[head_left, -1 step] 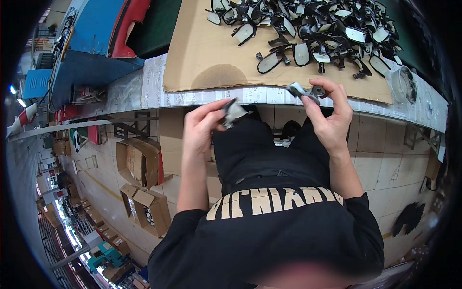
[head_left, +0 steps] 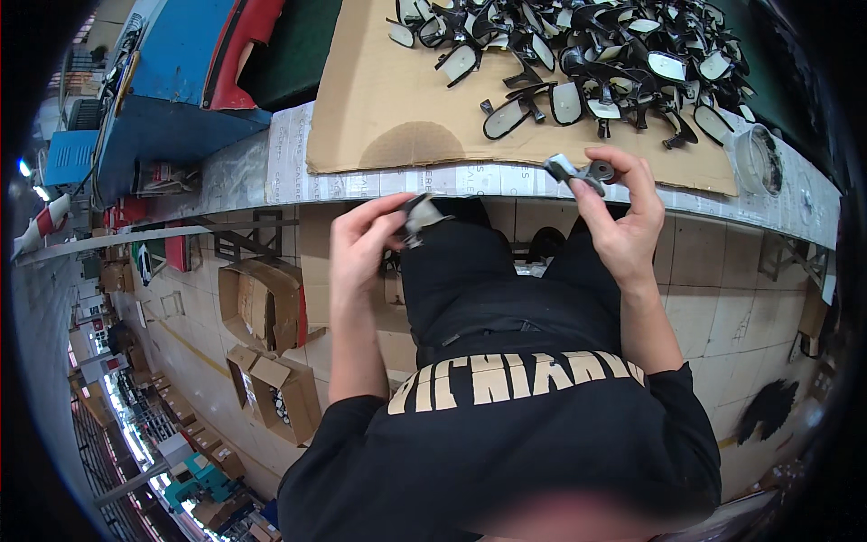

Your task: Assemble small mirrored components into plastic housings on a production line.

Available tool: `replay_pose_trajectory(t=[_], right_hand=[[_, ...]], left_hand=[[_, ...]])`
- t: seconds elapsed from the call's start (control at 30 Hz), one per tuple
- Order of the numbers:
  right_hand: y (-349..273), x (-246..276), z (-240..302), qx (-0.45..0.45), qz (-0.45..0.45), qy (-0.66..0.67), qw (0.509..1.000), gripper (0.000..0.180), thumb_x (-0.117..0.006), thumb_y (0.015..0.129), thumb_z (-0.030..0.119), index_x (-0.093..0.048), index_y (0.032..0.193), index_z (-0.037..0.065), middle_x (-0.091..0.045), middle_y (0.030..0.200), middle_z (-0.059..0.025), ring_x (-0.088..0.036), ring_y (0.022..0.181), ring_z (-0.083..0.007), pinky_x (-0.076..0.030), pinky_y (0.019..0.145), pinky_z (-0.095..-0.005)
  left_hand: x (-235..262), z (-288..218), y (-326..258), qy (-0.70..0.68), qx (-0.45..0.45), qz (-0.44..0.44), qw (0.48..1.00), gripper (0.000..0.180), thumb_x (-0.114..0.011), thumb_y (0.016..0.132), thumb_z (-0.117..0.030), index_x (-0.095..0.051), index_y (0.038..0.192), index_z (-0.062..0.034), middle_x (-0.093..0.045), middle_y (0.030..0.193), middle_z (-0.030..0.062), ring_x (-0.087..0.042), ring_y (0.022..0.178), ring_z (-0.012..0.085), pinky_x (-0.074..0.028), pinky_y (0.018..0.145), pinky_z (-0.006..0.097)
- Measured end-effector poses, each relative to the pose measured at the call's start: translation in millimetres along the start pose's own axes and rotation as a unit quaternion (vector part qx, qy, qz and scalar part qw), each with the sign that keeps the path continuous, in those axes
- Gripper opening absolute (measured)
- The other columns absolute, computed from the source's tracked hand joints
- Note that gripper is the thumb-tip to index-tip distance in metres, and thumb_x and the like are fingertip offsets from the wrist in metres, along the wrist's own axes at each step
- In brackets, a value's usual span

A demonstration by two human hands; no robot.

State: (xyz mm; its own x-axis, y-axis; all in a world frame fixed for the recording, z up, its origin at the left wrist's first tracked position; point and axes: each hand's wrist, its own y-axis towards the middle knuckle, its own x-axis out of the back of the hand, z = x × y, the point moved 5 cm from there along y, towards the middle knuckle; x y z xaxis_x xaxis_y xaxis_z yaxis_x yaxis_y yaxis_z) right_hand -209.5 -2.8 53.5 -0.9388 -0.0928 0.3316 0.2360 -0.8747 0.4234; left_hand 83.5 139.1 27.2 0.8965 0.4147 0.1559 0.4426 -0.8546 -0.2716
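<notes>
My left hand point(head_left: 363, 242) pinches a small black piece with a whitish flap point(head_left: 423, 217), a little in front of the bench edge. It resembles the black heel-shaped shoe parts with pale oval faces point(head_left: 578, 68) heaped on the cardboard beyond. In my right hand point(head_left: 625, 217), thumb and fingers grip a small grey object with a pale end and a dark round end with a hole point(head_left: 578, 175). Its exact kind is not clear. It is held at the bench edge, apart from the left hand's piece.
A cardboard sheet point(head_left: 361, 99) covers the bench top point(head_left: 302, 181). On the right stands a clear round tub point(head_left: 757, 161); at the left are a blue machine housing point(head_left: 185, 54) and a red part point(head_left: 239, 59). Open cartons point(head_left: 271, 388) sit on the floor to the left.
My left hand has moved left and slightly nearer to me, carrying the black piece with it. The right hand and its grey object have shifted very slightly right.
</notes>
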Motion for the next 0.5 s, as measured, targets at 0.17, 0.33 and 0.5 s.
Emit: replay_pose_trajectory(t=[0.17,0.33,0.5], right_hand=[[2,7,-18,-0.048,-0.004,0.024,0.999,0.03,-0.077,0.081,0.005,-0.07,0.109,0.005,-0.063,0.09,-0.0041,-0.056,0.083,-0.0156,-0.047,0.078,-0.0293],[3,4,-14,-0.048,0.002,0.022,0.999,0.029,-0.077,0.081,0.005,-0.069,0.109,0.005,-0.063,0.09,-0.0043,-0.056,0.084,-0.0161,-0.047,0.079,-0.0294],[-4,6,-9,-0.052,0.001,0.023,0.998,0.03,-0.077,0.08,0.005,-0.069,0.109,0.005,-0.063,0.09,-0.0045,-0.055,0.084,-0.0163,-0.047,0.079,-0.0294]], left_hand=[[84,10,-10,0.345,-0.055,-0.106,0.931,0.028,-0.071,0.082,-0.013,-0.078,0.108,-0.0063,-0.076,0.097,0.0128,-0.067,0.086,0.0217,-0.052,0.079,0.033],[33,-24,16,0.282,-0.15,-0.102,0.942,0.03,-0.078,0.082,-0.013,-0.076,0.11,-0.0025,-0.075,0.103,0.0132,-0.067,0.096,0.0225,-0.052,0.083,0.032],[-85,-55,55,0.274,-0.457,0.015,0.846,0.038,-0.063,0.077,0.007,-0.074,0.111,-0.004,-0.07,0.118,0.0126,-0.067,0.103,0.0248,-0.057,0.084,0.032]])
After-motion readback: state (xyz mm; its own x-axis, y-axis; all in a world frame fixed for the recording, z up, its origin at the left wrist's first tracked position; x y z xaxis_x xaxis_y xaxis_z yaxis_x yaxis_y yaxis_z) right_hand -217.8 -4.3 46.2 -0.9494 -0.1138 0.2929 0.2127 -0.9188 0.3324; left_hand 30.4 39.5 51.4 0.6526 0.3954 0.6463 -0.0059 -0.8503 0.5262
